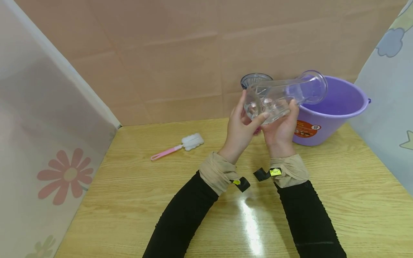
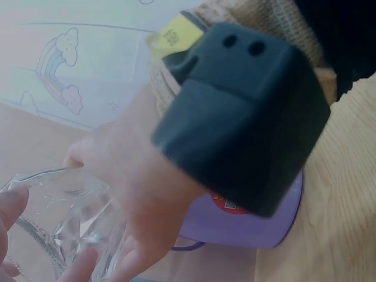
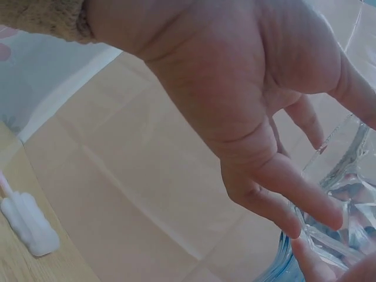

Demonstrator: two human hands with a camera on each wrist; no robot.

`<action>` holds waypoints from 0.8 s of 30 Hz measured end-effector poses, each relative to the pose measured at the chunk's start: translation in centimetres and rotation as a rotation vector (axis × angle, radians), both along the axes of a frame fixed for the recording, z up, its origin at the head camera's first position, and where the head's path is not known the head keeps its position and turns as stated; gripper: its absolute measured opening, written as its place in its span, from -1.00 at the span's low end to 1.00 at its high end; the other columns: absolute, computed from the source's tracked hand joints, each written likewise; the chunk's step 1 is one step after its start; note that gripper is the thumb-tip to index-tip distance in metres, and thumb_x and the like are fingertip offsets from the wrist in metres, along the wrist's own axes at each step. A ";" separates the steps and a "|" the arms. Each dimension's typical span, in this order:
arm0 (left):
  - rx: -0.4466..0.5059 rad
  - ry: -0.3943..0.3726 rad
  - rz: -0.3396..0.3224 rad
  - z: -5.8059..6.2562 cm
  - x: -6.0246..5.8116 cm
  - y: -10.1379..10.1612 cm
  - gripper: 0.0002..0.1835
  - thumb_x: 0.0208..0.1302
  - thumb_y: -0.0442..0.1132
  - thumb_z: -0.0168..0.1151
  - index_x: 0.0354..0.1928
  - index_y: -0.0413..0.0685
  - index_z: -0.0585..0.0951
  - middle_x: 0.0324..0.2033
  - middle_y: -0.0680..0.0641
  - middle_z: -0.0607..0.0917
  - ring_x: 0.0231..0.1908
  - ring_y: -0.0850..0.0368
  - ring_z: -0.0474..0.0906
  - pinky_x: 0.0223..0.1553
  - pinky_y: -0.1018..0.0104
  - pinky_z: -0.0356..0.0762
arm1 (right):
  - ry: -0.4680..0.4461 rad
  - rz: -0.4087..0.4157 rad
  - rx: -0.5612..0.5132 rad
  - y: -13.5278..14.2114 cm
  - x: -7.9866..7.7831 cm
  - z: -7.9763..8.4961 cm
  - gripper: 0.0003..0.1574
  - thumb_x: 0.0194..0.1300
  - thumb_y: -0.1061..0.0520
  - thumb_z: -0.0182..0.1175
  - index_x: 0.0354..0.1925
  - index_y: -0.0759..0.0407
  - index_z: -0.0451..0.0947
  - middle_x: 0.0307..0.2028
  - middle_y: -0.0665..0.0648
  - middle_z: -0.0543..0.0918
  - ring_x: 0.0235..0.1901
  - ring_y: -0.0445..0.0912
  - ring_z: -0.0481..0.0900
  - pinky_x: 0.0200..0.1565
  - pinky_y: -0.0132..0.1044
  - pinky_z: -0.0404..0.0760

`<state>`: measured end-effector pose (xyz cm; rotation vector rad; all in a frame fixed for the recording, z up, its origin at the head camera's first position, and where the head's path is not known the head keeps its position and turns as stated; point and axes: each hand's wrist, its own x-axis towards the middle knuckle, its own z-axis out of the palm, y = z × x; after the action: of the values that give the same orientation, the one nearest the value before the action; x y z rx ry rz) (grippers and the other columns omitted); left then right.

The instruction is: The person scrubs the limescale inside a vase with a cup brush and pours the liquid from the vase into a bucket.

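Note:
Both hands hold a clear glass vase [image 1: 280,94] with a flared rim and faceted lower part. It lies tilted nearly sideways above the table, its mouth to the right, overlapping the purple bucket [image 1: 326,123] in the head view. My left hand [image 1: 238,130] grips the base end, thumb on the near side. The right hand [image 1: 281,134] supports the vase from below, its thumb against the near side toward the neck. In the left wrist view, right-hand fingers curve around the faceted glass [image 2: 88,229]. A bluish glass vessel [image 1: 255,77] stands behind, partly hidden by the vase.
A bottle brush [image 1: 192,141] with a white sponge head and pink handle lies on the wooden table [image 1: 129,200] to the left. A beige sheet [image 1: 167,71] hangs at the back. Patterned panels [image 1: 69,172] flank both sides. Part of something pink shows beneath the hands.

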<state>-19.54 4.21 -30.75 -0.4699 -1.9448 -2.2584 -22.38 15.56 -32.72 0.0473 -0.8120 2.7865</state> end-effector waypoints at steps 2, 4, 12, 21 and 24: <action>-0.034 0.022 0.022 0.2 0.1 0.0 -0.01 0.27 -0.34 0.44 0.61 0.09 0.08 0.44 -0.13 0.22 0.09 0.15 0.55 -0.27 0.43 0.66 | 0.010 -0.003 -0.044 -0.1 -0.1 0.1 -0.46 0.55 -0.22 -0.24 0.19 0.06 0.39 0.19 0.14 0.44 0.18 -0.06 0.41 0.18 -0.08 0.45; -0.062 0.049 0.043 0.3 0.1 0.1 -0.02 0.26 -0.33 0.45 0.61 0.09 0.10 0.47 -0.12 0.21 0.03 0.20 0.56 -0.27 0.43 0.66 | 0.023 -0.001 -0.102 -0.1 -0.1 0.2 -0.46 0.55 -0.21 -0.23 0.24 0.07 0.33 0.22 0.16 0.39 0.22 -0.05 0.37 0.24 -0.09 0.41; -0.139 0.123 0.046 0.6 0.2 0.1 -0.04 0.29 -0.29 0.43 0.61 0.15 0.09 0.55 -0.16 0.08 -0.33 0.29 0.52 -0.39 0.44 0.63 | 0.088 0.018 -0.188 -0.2 -0.1 0.5 -0.40 0.57 -0.23 -0.29 0.42 -0.10 0.20 0.39 0.10 0.38 0.37 -0.08 0.34 0.42 -0.03 0.23; -0.270 0.154 0.074 0.9 0.0 -0.1 -0.05 0.32 -0.21 0.41 0.62 0.13 0.06 0.55 -0.20 0.09 -0.33 0.11 0.43 -0.27 0.56 0.52 | 0.087 0.058 -0.298 -0.3 -0.2 0.4 -0.38 0.57 -0.24 -0.26 0.41 -0.01 0.24 0.27 0.18 0.44 0.27 0.01 0.41 0.28 0.02 0.45; -0.297 0.157 0.078 1.1 0.0 -0.1 -0.05 0.32 -0.19 0.42 0.61 0.13 0.07 0.54 -0.20 0.11 -0.40 0.12 0.42 -0.34 0.56 0.51 | 0.079 0.031 -0.275 -0.3 -0.2 0.4 -0.39 0.57 -0.24 -0.25 0.40 -0.02 0.25 0.29 0.20 0.40 0.27 0.02 0.42 0.21 0.04 0.53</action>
<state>-19.58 4.09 -29.65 -0.5728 -2.1810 -1.8336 -22.57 15.29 -32.33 0.1220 -0.4079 2.8774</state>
